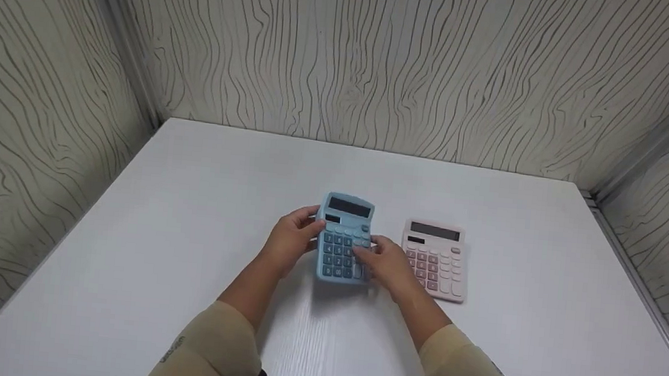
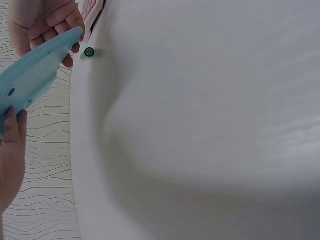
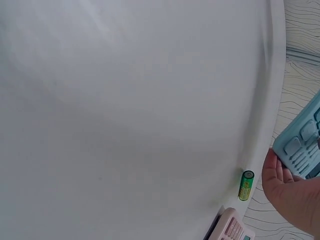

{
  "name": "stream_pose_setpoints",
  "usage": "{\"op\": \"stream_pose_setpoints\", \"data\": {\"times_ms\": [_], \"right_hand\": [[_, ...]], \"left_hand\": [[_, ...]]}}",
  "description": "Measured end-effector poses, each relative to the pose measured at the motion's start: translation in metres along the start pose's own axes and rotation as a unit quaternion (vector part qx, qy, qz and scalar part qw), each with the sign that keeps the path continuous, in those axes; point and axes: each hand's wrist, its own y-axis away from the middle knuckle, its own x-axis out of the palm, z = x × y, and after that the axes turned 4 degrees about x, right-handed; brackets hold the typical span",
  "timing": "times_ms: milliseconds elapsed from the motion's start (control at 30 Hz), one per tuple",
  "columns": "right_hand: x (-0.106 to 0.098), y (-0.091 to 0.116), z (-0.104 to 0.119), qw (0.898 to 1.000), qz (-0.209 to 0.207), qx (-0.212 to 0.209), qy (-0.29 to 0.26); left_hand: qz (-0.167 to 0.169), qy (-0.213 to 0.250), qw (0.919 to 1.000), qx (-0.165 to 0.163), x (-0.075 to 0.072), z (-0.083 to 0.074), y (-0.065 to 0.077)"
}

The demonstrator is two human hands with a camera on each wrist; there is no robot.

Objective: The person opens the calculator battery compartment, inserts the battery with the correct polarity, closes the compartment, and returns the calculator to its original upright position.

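A blue calculator [image 1: 346, 222] is held up off the white table, its keys and dark display facing the head camera. My left hand [image 1: 289, 240] grips its left edge, with the thumb on the front. My right hand [image 1: 393, 267] holds the lower right edge, thumb over the keys. In the left wrist view the calculator's back [image 2: 35, 75] shows, with fingers of both hands on it. A pink calculator [image 1: 447, 267] lies face up on the table to the right, partly behind my right hand. A green battery [image 3: 246, 186] stands out on the table near the pink calculator in the right wrist view; the head view hides it.
The white table [image 1: 188, 199] carries these things. Wood-grain patterned panels [image 1: 346, 56] rise behind it and at both sides, with a metal strip [image 1: 651, 300] along the right edge.
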Motion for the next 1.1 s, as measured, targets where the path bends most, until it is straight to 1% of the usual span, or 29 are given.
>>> {"op": "stream_pose_setpoints", "data": {"times_ms": [167, 233, 333, 500, 600, 733, 833, 967, 1100], "right_hand": [[0.000, -0.001, 0.002, 0.998, -0.009, -0.001, 0.056], [0.001, -0.001, 0.004, 0.997, -0.009, -0.004, 0.076], [0.004, -0.002, 0.006, 0.996, -0.007, -0.006, 0.088], [0.008, -0.006, 0.008, 0.994, -0.003, -0.013, 0.108], [0.011, -0.010, 0.007, 0.990, 0.002, -0.025, 0.135], [0.015, -0.013, 0.005, 0.986, 0.016, -0.034, 0.160], [0.018, -0.013, 0.004, 0.983, 0.024, -0.040, 0.175], [0.021, -0.012, 0.004, 0.979, 0.034, -0.050, 0.197], [0.022, -0.011, 0.005, 0.975, 0.046, -0.049, 0.214]], "left_hand": [[-0.050, -0.013, 0.9984, -0.024, -0.004, 0.003, -0.005], [-0.063, -0.015, 0.9975, -0.028, -0.006, 0.005, -0.007], [-0.078, -0.023, 0.9960, -0.037, -0.009, 0.008, -0.008], [-0.087, -0.041, 0.9937, -0.057, -0.011, 0.014, -0.011], [-0.089, -0.060, 0.9922, -0.064, -0.012, 0.019, -0.013], [-0.090, -0.093, 0.9882, -0.082, -0.012, 0.023, -0.017], [-0.094, -0.114, 0.9853, -0.086, -0.014, 0.026, -0.020], [-0.099, -0.146, 0.9813, -0.077, -0.017, 0.033, -0.024], [-0.093, -0.182, 0.9755, -0.081, -0.019, 0.036, -0.027]]}}
